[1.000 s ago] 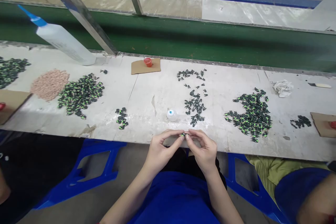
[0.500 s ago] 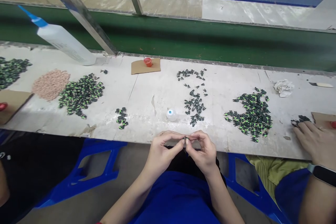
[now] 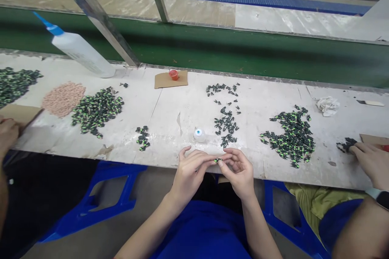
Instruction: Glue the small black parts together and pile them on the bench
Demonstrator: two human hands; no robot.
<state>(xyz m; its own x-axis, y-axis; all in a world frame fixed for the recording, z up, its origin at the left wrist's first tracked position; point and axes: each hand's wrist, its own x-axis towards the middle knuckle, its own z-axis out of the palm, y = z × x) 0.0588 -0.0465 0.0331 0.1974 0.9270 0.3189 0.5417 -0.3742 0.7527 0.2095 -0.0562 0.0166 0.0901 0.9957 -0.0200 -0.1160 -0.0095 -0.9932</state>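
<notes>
Over the table's near edge, my left hand (image 3: 192, 170) and my right hand (image 3: 240, 170) meet at the fingertips. Between them they pinch a small black-and-green piece (image 3: 218, 160), partly covered by the fingers. Just beyond my hands stands a small white bottle (image 3: 199, 134) with a blue tip. Right of the bottle lie loose small dark pieces (image 3: 226, 123), scattered up the table. A small cluster of black-and-green pieces (image 3: 142, 137) is to the left, and a larger heap of them (image 3: 293, 135) is to the right.
At far left are a pile of pinkish pieces (image 3: 63, 99), a black-and-green heap (image 3: 97, 109) and a large blue-tipped bottle (image 3: 83, 54). A red cup (image 3: 173, 75) sits on cardboard. Crumpled tissue (image 3: 328, 106) lies right. Co-workers' hands (image 3: 369, 162) are at both sides.
My fingers have shifted on the small piece, showing more of its green, and several fingers have loosened outward. A co-worker's hand has appeared at the left edge; the one at right has moved right.
</notes>
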